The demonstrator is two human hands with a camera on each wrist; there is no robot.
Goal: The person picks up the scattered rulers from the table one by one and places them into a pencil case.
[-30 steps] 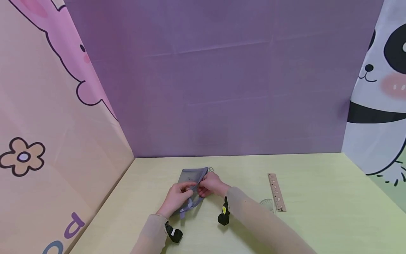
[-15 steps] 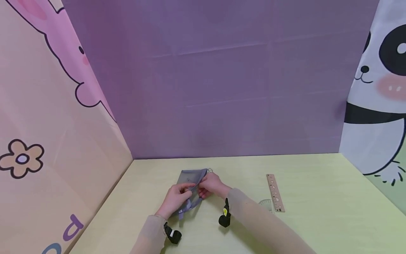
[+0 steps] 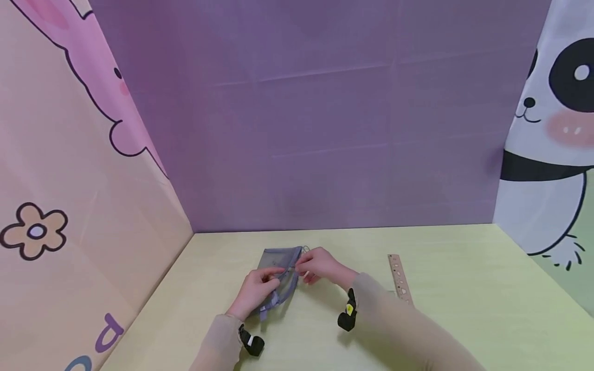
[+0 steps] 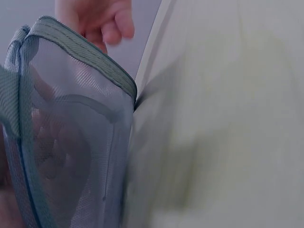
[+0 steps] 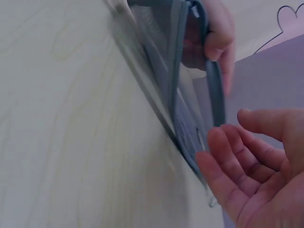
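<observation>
A grey-purple mesh zipper pouch stands tilted on the table, its zippered mouth parted. My left hand pinches the near edge of the mouth between thumb and fingers. At the opposite edge, my right hand has its fingertips close to the zipper band. In the right wrist view, the right hand's fingers are loosely bent, with the thumb apart and nothing seen between them. Through the mesh a curved band and a thin line show in the left wrist view; what they are I cannot tell.
A pinkish ruler with cut-out shapes lies to the right on the pale wooden table. A clear protractor is almost wholly hidden by my right sleeve. A small metal ring hangs at the pouch's far corner. A purple cloth rises behind.
My right hand has drawn back to the right and slightly up from the pouch's mouth, its forearm now covering most of the protractor. The left hand keeps its hold on the pouch.
</observation>
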